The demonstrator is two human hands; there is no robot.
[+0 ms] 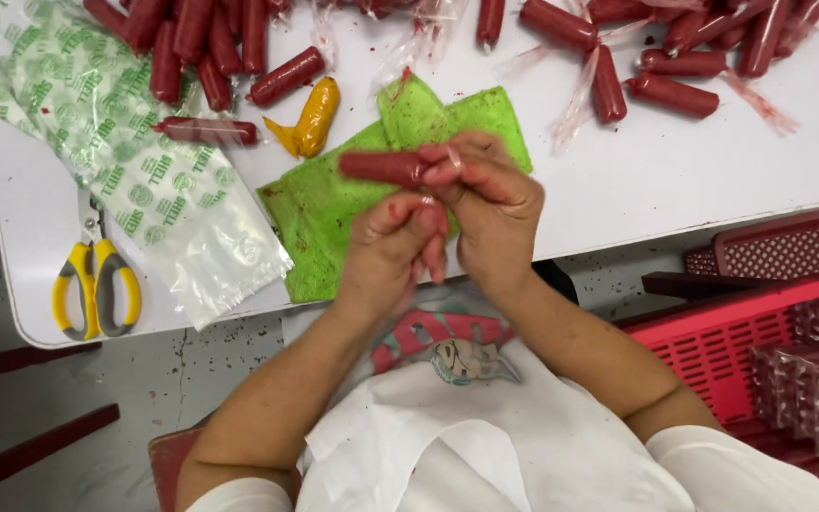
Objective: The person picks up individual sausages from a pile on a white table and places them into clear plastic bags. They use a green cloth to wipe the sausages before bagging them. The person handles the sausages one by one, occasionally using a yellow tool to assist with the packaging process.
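Hands: right hand (490, 194) pinching red sausage-shaped stick (383, 167) above green cloth (334, 213) on worktop (675, 171), left hand (395, 251) curled empty beneath, fingertips touching; sticky red-smeared fingers could likely let the stick slip.

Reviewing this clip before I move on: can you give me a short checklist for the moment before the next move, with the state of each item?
1. Red sausage gripped by right hand: ok.
2. Left hand closed in on the sausage's end: ok.
3. Green cloth lying flat under the hands: ok.
4. Scissors away from both hands: ok.
5. Stack of plastic bags within reach on the table: ok.
6. Sausage end sealed: cannot tell, fingers hide it.
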